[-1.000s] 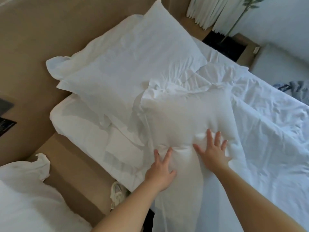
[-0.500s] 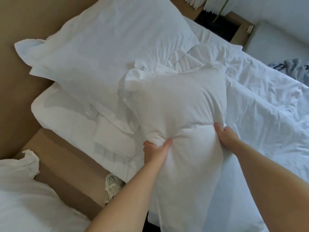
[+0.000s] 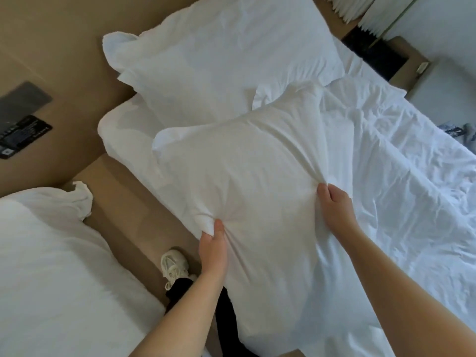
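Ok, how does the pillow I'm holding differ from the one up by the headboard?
The held pillow is gripped by the left hand and right hand; the headboard pillow is untouched. The held pillow bunches into creases at both grips, while the headboard pillow's cover lies smoother. The held pillow is nearer the camera; the headboard pillow lies behind it. Both are white.

Near pillow (image 3: 244, 163): plain white, no print. Far pillow (image 3: 219, 52): same white. Bed sheet (image 3: 399, 197): white, bluish in shade. Wall panel (image 3: 51, 34): plain tan. Sneaker (image 3: 173, 264): cream. Trouser leg (image 3: 180, 288): black. Placard (image 3: 23, 136): black, pale lettering. Curtain (image 3: 342, 9): white.
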Available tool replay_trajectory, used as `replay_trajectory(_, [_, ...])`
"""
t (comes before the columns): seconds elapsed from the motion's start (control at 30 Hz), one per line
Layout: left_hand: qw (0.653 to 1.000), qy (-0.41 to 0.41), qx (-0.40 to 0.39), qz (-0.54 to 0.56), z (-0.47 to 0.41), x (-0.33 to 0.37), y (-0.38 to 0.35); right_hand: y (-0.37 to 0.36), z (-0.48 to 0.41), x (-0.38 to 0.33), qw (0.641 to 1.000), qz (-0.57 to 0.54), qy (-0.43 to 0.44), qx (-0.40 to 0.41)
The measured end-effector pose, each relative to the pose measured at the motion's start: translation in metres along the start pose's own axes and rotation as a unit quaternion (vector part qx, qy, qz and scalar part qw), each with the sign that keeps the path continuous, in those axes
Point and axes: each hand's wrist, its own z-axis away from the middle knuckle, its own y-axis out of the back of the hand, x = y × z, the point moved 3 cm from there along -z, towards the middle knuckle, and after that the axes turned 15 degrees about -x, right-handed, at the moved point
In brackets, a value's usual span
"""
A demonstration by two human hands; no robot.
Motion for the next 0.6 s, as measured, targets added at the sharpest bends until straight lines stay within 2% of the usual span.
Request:
replay_trajectory(0.13, [0.995, -0.008, 0.072, 0.069, 0.017, 0.008, 0.073, -0.059, 0.006, -0.077, 0.994, 0.046, 0.070, -0.074])
replay_trajectory(0.23, [0.985, 0.023, 0.130, 0.112, 0.027, 0.006, 0.134, -0.116, 0.010, -0.143, 0.978, 0.120, 0.118, -0.120])
replay_trajectory(0.47, [0.929, 0.007, 0.253, 0.268, 0.058, -0.012, 0.292, -0.286, 0.061, -0.289, 0.900, 0.276, 0.259, -0.216])
replay_trajectory(0.6, [0.884, -0.017, 0.320, 0.339, 0.090, -0.022, 0.390, -0.387, 0.120, -0.351, 0.855, 0.285, 0.331, -0.279])
